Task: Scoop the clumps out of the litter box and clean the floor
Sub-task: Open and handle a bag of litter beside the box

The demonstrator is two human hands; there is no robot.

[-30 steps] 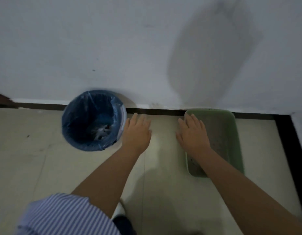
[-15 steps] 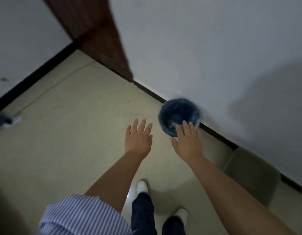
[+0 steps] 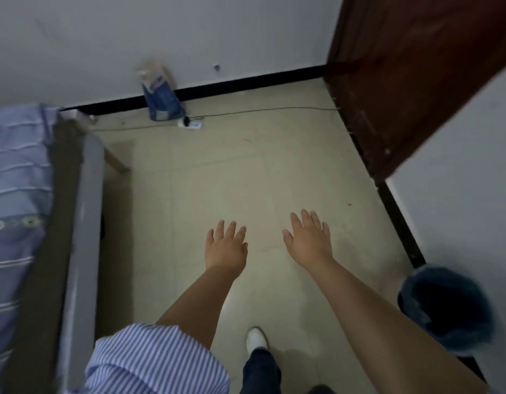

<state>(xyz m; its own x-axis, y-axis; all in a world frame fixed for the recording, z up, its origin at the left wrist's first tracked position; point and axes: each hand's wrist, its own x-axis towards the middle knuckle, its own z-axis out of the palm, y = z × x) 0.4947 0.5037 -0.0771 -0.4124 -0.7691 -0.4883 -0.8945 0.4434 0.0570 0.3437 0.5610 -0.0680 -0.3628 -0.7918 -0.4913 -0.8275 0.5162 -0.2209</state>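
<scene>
- The view has swung from the litter box; the blue-lined bin [image 3: 445,308] now sits at the floor's [image 3: 232,180] right edge.
- Left hand [image 3: 226,248] and right hand [image 3: 308,240] hover empty, fingers spread.
- Judgement: fetch a scoop first, perhaps near the blue bag [image 3: 162,100].

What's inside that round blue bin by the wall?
The bin is lined with a blue bag, and its inside looks dark. The picture is blurry there and the bottom is in shadow, so whatever lies in it cannot be seen.

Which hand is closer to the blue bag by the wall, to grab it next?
Probably left. The left hand is open, empty, and on the same side as the bag. The right hand, also open, is farther right, toward the bin.
</scene>
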